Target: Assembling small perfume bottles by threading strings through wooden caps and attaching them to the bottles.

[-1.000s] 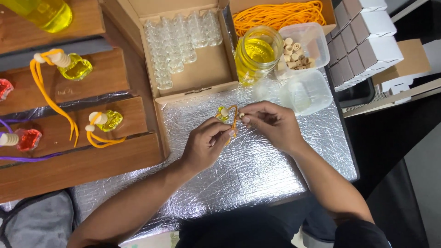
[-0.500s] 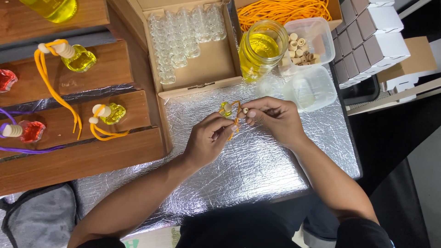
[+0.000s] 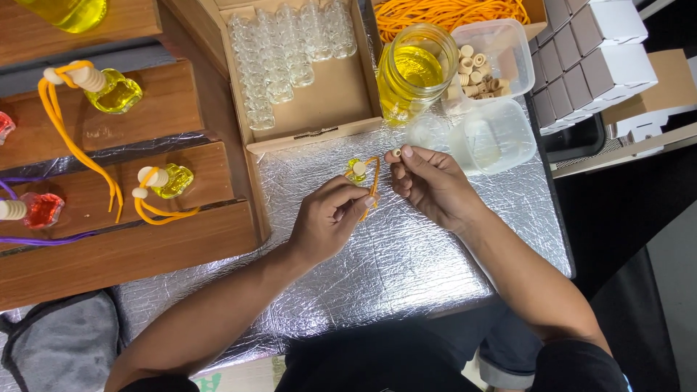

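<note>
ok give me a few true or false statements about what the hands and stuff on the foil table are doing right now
1. The right hand pinches a small wooden bead. True.
2. The left hand holds a purple cord. False: the cord is orange.
3. The glass jar holds yellow liquid. True.
4. The cardboard box of empty clear bottles is completely full. False: about half its floor is bare.
5. The small yellow bottle between the hands lies on the wooden shelf. False: it is over the foil.

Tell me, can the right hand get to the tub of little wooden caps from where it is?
Probably yes. The right hand is pinching a small wooden cap, and the tub of wooden caps sits open-topped just beyond it. Only the glass jar of yellow liquid and an empty plastic tub stand nearby, off to the sides.
</note>
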